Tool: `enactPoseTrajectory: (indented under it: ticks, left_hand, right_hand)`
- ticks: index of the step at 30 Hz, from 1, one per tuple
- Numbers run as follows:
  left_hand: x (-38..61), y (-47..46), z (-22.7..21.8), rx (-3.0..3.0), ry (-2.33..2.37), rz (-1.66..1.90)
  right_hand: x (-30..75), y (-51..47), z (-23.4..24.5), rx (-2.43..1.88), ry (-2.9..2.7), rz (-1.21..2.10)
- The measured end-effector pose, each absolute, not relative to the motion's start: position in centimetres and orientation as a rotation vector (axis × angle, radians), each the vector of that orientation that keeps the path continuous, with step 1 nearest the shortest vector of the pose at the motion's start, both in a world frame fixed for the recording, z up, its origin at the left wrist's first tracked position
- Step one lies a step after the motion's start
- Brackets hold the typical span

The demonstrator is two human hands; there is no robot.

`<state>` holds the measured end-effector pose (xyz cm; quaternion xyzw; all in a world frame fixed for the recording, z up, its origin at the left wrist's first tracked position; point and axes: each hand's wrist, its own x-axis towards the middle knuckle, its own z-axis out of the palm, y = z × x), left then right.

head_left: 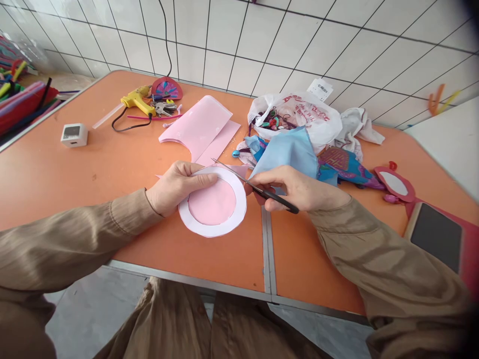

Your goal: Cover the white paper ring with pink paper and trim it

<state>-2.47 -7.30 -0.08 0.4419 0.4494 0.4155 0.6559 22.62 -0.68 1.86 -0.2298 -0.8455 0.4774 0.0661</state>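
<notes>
My left hand (pixel 177 187) pinches a white ring (pixel 190 222) together with pink sheet material (pixel 211 202), which shows through the ring's middle. Thumb on top, its fingers are hidden underneath. My right hand (pixel 292 187) grips a pair of scissors (pixel 258 188) by the black handles. The blades point to the left, lying along the ring's far edge, where a pink strip sticks out to the right. How far apart the blades are is hard to make out. Beyond the ring lies a folded pink sheet (pixel 202 124) with a curved piece cut from it.
A yellow glue gun (pixel 138 99) and keys (pixel 164 107) lie at the back left, near a small white box (pixel 74 134). Light blue fabric (pixel 290 154) and a white plastic bag (pixel 322 119) are beyond my right hand. A phone (pixel 436 234) rests at the right edge.
</notes>
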Motion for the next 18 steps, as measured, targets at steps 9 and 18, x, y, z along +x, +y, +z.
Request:
enactPoseTrajectory:
  ticks: [9, 18]
  left_hand:
    - [-2.27, -7.34, 0.3, 1.011, 1.052, 0.935]
    - [-2.35, -7.29, 0.24, 1.041, 1.076, 0.926]
  right_hand:
    - [22.66, -0.72, 2.24, -0.667, -2.489, 1.545]
    - [22.75, -0.67, 1.88, -0.685, -2.496, 1.515]
